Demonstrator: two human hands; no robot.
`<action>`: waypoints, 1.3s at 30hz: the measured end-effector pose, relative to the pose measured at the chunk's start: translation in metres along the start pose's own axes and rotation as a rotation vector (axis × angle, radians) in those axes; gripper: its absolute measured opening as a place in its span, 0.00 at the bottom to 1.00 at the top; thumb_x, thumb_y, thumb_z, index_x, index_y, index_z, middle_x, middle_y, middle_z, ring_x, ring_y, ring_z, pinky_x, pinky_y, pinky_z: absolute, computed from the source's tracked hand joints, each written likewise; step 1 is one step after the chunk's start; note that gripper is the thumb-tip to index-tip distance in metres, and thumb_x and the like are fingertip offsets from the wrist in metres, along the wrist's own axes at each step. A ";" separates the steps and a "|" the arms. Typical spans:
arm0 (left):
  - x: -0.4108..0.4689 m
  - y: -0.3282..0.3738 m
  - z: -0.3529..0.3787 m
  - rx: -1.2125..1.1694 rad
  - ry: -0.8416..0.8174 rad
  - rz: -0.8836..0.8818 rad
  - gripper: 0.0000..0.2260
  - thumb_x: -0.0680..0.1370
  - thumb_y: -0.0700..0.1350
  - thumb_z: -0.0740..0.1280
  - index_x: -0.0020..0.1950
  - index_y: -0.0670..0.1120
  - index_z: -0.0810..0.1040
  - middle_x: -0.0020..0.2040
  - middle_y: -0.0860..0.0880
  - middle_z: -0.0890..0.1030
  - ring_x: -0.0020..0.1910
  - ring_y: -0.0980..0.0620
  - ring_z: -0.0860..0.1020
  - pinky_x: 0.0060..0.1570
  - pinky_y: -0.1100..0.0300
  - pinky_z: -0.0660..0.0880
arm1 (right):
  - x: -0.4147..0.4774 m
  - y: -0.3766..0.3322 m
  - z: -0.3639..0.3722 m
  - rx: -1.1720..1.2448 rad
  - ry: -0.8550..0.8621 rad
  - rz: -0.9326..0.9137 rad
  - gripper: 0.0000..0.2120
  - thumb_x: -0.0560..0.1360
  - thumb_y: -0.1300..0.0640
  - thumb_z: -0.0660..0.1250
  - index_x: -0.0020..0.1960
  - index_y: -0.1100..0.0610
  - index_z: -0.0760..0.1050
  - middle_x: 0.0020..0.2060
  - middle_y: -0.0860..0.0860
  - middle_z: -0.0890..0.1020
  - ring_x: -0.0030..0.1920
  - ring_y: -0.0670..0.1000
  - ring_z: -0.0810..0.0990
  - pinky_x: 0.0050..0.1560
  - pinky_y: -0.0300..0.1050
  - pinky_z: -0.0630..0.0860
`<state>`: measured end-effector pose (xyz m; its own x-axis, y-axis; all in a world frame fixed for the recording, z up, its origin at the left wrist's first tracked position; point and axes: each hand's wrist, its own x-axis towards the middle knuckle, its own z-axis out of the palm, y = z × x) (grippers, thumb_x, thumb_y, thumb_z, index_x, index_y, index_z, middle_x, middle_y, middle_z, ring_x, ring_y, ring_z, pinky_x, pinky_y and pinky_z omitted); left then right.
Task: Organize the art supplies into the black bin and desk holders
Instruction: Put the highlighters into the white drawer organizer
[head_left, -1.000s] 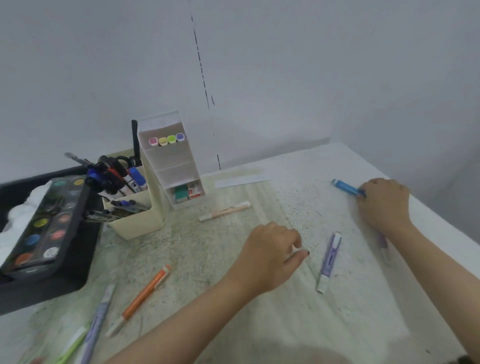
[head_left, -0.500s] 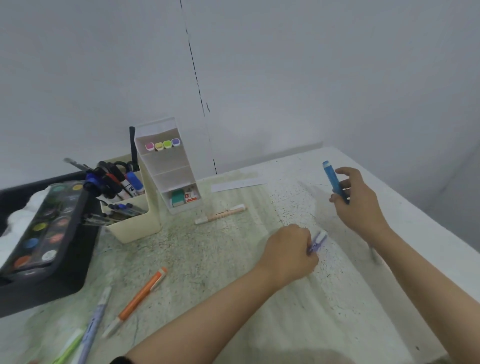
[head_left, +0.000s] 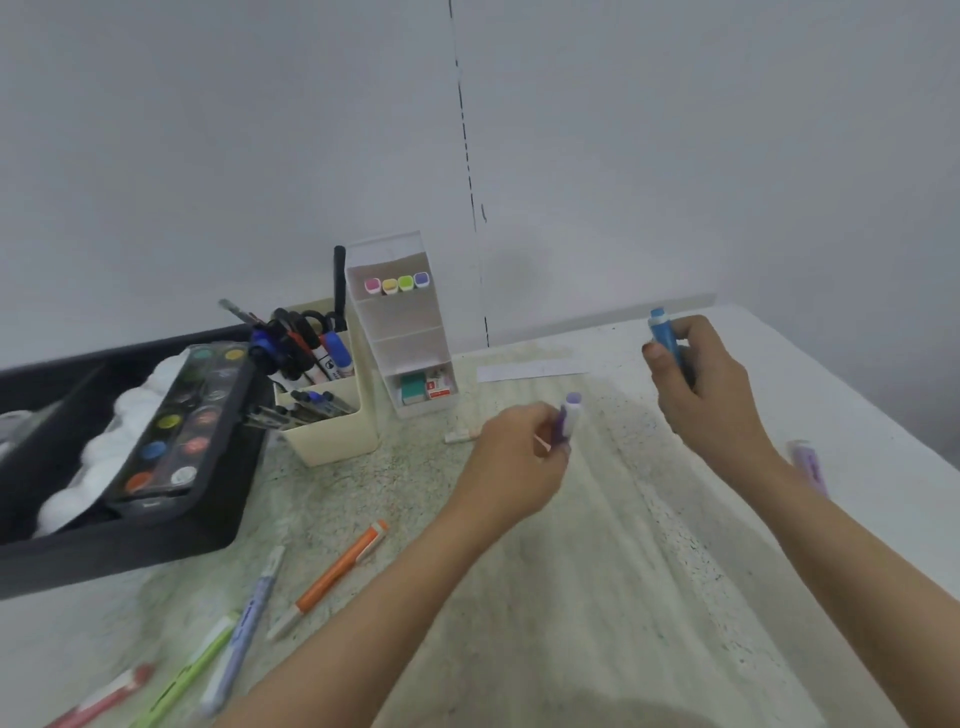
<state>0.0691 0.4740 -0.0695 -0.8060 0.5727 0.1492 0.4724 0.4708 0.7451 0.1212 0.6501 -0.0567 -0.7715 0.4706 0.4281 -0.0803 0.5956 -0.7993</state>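
Watercolour palette (head_left: 176, 426) is laid in the black bin (head_left: 130, 553) at the left, with the cream holder (head_left: 332, 436) and white tiered holder (head_left: 410, 338) beside it. A purple highlighter (head_left: 569, 421) is pinched in the left hand (head_left: 514, 462), fingers curled round its lower end and its cap projecting above them. A blue marker (head_left: 665, 335) is clasped upright in the curled fingers of the right hand (head_left: 706, 395).
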 end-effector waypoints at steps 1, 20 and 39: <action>0.001 -0.001 -0.013 -0.043 0.060 -0.020 0.02 0.76 0.41 0.66 0.45 0.46 0.78 0.40 0.52 0.82 0.36 0.61 0.76 0.38 0.67 0.73 | 0.003 -0.004 0.006 -0.019 -0.004 -0.049 0.05 0.79 0.53 0.61 0.48 0.54 0.70 0.33 0.55 0.74 0.31 0.53 0.73 0.35 0.46 0.71; 0.018 -0.031 -0.135 0.103 0.665 0.372 0.18 0.75 0.31 0.65 0.65 0.41 0.71 0.37 0.62 0.76 0.37 0.68 0.77 0.42 0.75 0.72 | 0.049 -0.084 0.109 0.172 -0.192 -0.512 0.07 0.78 0.62 0.63 0.55 0.61 0.68 0.44 0.47 0.80 0.45 0.33 0.78 0.50 0.37 0.77; 0.042 -0.059 -0.136 0.224 0.651 0.460 0.21 0.76 0.35 0.66 0.66 0.50 0.68 0.41 0.55 0.78 0.40 0.56 0.77 0.46 0.68 0.75 | 0.076 -0.040 0.152 -0.358 -0.011 -0.820 0.07 0.76 0.57 0.65 0.47 0.61 0.79 0.53 0.60 0.78 0.47 0.59 0.77 0.42 0.48 0.74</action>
<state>-0.0408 0.3789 -0.0184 -0.5277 0.2699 0.8054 0.8097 0.4465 0.3809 -0.0300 0.5630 -0.0568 -0.5647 -0.1975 0.8014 -0.4087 0.9104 -0.0636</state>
